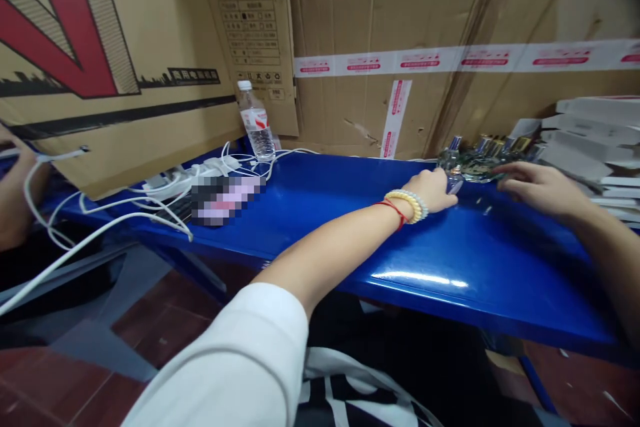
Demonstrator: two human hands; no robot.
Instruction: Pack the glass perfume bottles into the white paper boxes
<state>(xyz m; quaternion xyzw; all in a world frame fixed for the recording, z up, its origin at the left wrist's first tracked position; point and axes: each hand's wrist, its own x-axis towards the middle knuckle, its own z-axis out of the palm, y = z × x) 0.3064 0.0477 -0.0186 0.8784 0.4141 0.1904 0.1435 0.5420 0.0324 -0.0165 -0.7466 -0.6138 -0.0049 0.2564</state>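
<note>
Head view: smooth glass bottles (479,171) (clear, with shiny tops) crowd near the back edge of the tabletop (325,200); the left hand (429,192) pinches a purplish bottle (454,183) beside them; the right hand (543,188) is loosely spread.

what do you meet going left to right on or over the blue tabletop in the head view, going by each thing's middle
White power strip → water bottle → left hand → cluster of small glass bottles → right hand → stacked white boxes.
</note>
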